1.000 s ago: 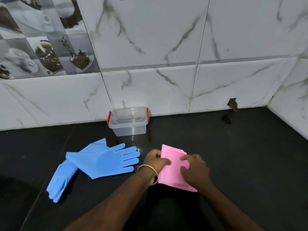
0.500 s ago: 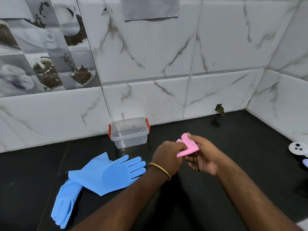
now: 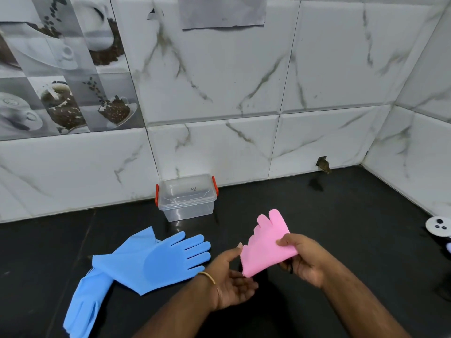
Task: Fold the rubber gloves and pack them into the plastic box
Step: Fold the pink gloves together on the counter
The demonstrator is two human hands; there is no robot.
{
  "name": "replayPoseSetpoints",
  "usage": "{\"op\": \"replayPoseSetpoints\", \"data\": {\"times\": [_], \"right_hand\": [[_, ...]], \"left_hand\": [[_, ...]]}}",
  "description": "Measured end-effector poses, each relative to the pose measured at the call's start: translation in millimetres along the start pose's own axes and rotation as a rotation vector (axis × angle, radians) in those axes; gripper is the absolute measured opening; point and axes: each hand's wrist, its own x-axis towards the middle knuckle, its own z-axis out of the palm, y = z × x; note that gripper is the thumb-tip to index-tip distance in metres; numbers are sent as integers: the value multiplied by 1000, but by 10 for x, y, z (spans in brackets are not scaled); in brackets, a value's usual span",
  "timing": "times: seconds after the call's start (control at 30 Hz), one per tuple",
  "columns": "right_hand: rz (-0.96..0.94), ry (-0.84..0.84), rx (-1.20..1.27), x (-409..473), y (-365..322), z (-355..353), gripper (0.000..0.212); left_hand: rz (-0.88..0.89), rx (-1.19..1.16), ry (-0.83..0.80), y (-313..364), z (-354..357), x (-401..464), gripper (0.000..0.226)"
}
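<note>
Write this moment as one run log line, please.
right hand: holds folded pink glove | left hand: open beside it | blue gloves: on counter | plastic box: open

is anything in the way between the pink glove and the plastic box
Nothing visible is. The right hand holds the folded pink glove up in the air, and only bare black counter lies between it and the open plastic box at the wall. The blue gloves lie off to the left.
</note>
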Motion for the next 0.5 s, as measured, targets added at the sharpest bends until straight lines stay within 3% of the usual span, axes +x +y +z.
{"op": "replayPoseSetpoints", "data": {"times": [0.07,0.2,0.4,0.5], "right_hand": [[13,-20,12,58,-48,-57,39],[-43,-69,-70,188,-351,-117,29],[-311,-220,-84,461,-939,-217,34],[-395,-204,-182,632,-899,-393,37]], "left_hand": [[48,-54,-41,59,59,88,51],[287,-36,44,322,396,182,19],[857,0,54,777,783,201,39],[940,27,120,723,849,366,42]]}}
